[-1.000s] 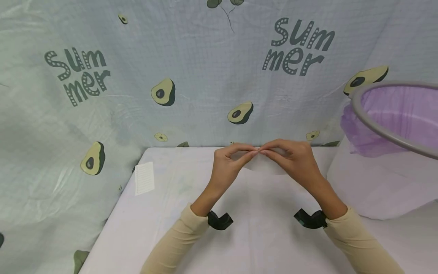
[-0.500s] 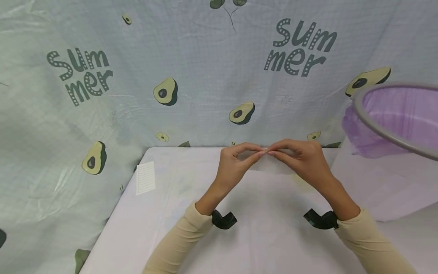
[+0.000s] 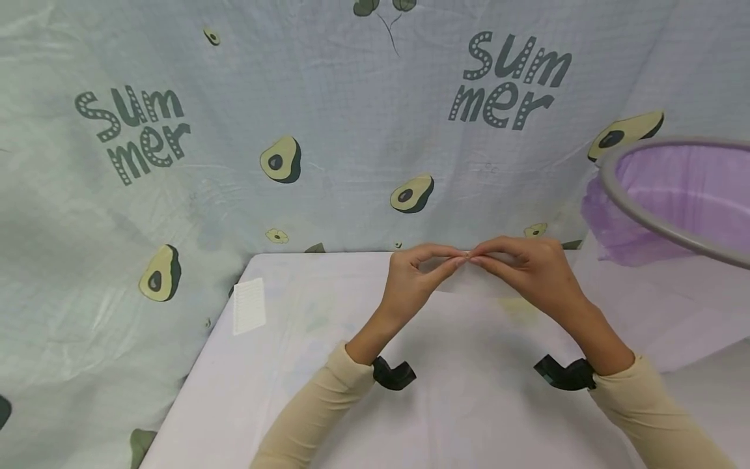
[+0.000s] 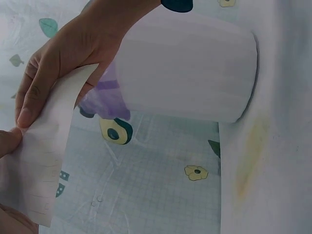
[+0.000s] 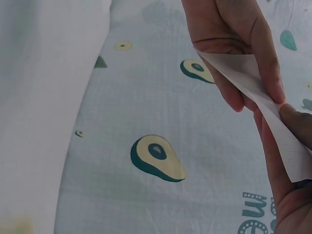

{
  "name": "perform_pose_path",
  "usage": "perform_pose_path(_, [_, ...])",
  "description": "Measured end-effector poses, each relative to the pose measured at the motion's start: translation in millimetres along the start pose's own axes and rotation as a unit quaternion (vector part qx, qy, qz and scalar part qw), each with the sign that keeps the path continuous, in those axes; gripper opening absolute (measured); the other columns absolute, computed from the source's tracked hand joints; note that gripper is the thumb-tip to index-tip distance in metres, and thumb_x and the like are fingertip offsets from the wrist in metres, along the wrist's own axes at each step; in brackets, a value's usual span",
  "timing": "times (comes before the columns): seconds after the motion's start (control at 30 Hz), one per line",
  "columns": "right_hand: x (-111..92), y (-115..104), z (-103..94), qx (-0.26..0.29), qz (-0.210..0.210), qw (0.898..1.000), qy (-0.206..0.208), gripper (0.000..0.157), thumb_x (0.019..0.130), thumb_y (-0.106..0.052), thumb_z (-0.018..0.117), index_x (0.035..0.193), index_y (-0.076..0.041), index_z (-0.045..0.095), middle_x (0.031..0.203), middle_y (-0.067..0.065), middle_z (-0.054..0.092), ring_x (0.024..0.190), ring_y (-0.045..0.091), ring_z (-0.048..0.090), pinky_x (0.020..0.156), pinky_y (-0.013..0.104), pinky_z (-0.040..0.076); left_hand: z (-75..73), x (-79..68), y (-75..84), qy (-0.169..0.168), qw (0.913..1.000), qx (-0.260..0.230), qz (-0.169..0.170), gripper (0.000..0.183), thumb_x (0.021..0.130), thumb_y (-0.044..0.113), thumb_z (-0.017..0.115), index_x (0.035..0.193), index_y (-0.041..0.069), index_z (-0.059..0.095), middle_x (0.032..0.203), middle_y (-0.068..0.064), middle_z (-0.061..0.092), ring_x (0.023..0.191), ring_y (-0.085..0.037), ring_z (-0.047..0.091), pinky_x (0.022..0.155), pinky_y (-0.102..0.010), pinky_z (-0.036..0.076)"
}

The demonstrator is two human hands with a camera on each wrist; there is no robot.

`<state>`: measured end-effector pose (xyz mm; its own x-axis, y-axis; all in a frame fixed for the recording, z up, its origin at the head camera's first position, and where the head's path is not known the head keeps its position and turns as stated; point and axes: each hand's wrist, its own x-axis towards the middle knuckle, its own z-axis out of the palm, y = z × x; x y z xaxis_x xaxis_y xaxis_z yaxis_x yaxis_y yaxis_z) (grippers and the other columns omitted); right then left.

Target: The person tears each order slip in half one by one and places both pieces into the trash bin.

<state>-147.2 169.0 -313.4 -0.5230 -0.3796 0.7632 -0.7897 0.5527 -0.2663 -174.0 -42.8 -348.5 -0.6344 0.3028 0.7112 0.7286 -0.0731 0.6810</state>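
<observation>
My left hand (image 3: 410, 280) and right hand (image 3: 541, 277) meet fingertip to fingertip over the table's far side. Each pinches the upper edge of a sheet of white paper (image 4: 44, 165) between thumb and fingers. It hangs down between the hands, mostly hidden behind them in the head view. Faint printed lines mark its face in the left wrist view. From the right wrist, the paper (image 5: 263, 107) appears bent and nearly edge-on. Another small lined white paper (image 3: 249, 306) lies at the table's left edge.
A white bin (image 4: 190, 68) with a purple liner (image 3: 644, 228) and grey rim (image 3: 650, 225) stands to the right. The white-covered table (image 3: 445, 417) ends at an avocado-printed curtain (image 3: 340, 130) behind and left. Black wrist cameras sit on both wrists.
Both hands have drifted a little to the right together, their fingertips still meeting at the paper's upper edge. The small paper on the left stays put.
</observation>
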Motion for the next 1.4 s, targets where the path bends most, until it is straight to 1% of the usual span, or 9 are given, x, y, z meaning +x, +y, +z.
perform_pose_path(0.27, [-1.9, 0.8, -7.5, 0.004, 0.013, 1.000, 0.002, 0.030, 0.074, 0.006, 0.085, 0.098, -0.012, 0.081, 0.087, -0.003, 0.078, 0.073, 0.008, 0.071, 0.072, 0.008, 0.049, 8.5, 3.9, -1.8, 0.001, 1.0000, -0.004, 0.003, 0.013, 0.092, 0.005, 0.075, 0.103, -0.002, 0.078, 0.102, -0.013, 0.077, 0.097, -0.016, 0.073, 0.087, -0.032, 0.058])
perform_pose_path(0.4, [-1.1, 2.5, -10.9, 0.001, 0.015, 1.000, 0.004, 0.031, 0.075, 0.006, 0.085, 0.098, -0.013, 0.080, 0.086, -0.003, 0.078, 0.070, 0.003, 0.068, 0.068, 0.009, 0.049, 13.2, 6.5, 0.6, 0.015, 0.9999, -0.008, 0.000, 0.012, 0.091, 0.001, 0.075, 0.102, -0.003, 0.078, 0.099, -0.015, 0.077, 0.094, -0.019, 0.073, 0.085, -0.035, 0.059])
perform_pose_path(0.5, [-1.9, 5.3, -15.2, -0.007, 0.020, 1.000, 0.002, 0.030, 0.075, 0.005, 0.085, 0.097, -0.014, 0.080, 0.085, -0.004, 0.077, 0.070, 0.000, 0.066, 0.067, 0.010, 0.049, 18.5, 8.6, 4.9, 0.026, 0.9996, -0.009, -0.004, 0.011, 0.090, -0.002, 0.075, 0.100, -0.005, 0.077, 0.097, -0.017, 0.077, 0.094, -0.020, 0.073, 0.087, -0.036, 0.058])
perform_pose_path(0.73, [-9.1, 9.6, -27.3, -0.021, 0.044, 0.999, -0.009, 0.029, 0.075, 0.005, 0.085, 0.094, -0.016, 0.080, 0.084, -0.006, 0.076, 0.073, -0.004, 0.064, 0.065, 0.010, 0.047, 27.7, 11.0, 31.3, 0.021, 0.9994, -0.002, 0.029, 0.010, 0.089, -0.007, 0.073, 0.098, -0.010, 0.076, 0.096, -0.021, 0.076, 0.094, -0.018, 0.074, 0.089, -0.030, 0.058])
perform_pose_path(0.97, [-14.1, 6.9, -34.0, 0.018, 0.088, 0.996, 0.004, 0.026, 0.079, 0.008, 0.082, 0.095, -0.012, 0.079, 0.087, -0.001, 0.076, 0.076, -0.004, 0.066, 0.063, 0.010, 0.049, 36.7, 16.0, 34.3, 0.028, 0.9982, -0.004, 0.053, 0.010, 0.088, -0.009, 0.074, 0.098, -0.009, 0.076, 0.095, -0.021, 0.076, 0.092, -0.019, 0.074, 0.088, -0.029, 0.058])
perform_pose_path(1.0, [-14.7, 6.2, -34.6, 0.022, 0.094, 0.995, 0.007, 0.026, 0.079, 0.008, 0.081, 0.095, -0.012, 0.079, 0.087, -0.003, 0.076, 0.075, -0.003, 0.066, 0.063, 0.011, 0.049, 37.7, 16.3, 34.4, 0.029, 0.9980, -0.006, 0.056, 0.010, 0.088, -0.009, 0.074, 0.097, -0.009, 0.076, 0.095, -0.021, 0.076, 0.092, -0.019, 0.074, 0.087, -0.031, 0.059])
perform_pose_path(1.17, [-15.2, 3.0, -34.5, 0.049, 0.136, 0.989, 0.019, 0.019, 0.084, 0.006, 0.079, 0.096, -0.009, 0.079, 0.092, -0.017, 0.073, 0.077, 0.000, 0.068, 0.062, 0.012, 0.051, 42.8, 16.3, 10.1, 0.033, 0.9972, -0.030, 0.061, 0.011, 0.090, -0.003, 0.074, 0.100, -0.006, 0.077, 0.097, -0.018, 0.077, 0.094, -0.018, 0.074, 0.086, -0.033, 0.059])
perform_pose_path(1.23, [-14.7, 1.4, -33.5, 0.058, 0.152, 0.986, 0.021, 0.018, 0.086, 0.004, 0.078, 0.098, -0.009, 0.079, 0.094, -0.019, 0.073, 0.077, 0.001, 0.069, 0.062, 0.012, 0.051, 43.8, 15.8, -0.3, 0.036, 0.9968, -0.035, 0.062, 0.011, 0.091, 0.001, 0.074, 0.101, -0.004, 0.077, 0.098, -0.015, 0.077, 0.094, -0.017, 0.074, 0.086, -0.032, 0.059])
perform_pose_path(1.4, [-15.6, -1.8, -37.2, 0.043, 0.161, 0.986, 0.006, 0.020, 0.086, 0.000, 0.080, 0.099, -0.015, 0.080, 0.093, -0.012, 0.075, 0.077, 0.000, 0.067, 0.063, 0.012, 0.049, 44.7, 14.7, -1.2, 0.036, 0.9968, -0.036, 0.063, 0.012, 0.092, 0.003, 0.074, 0.101, -0.004, 0.078, 0.097, -0.015, 0.077, 0.095, -0.016, 0.074, 0.087, -0.033, 0.059])
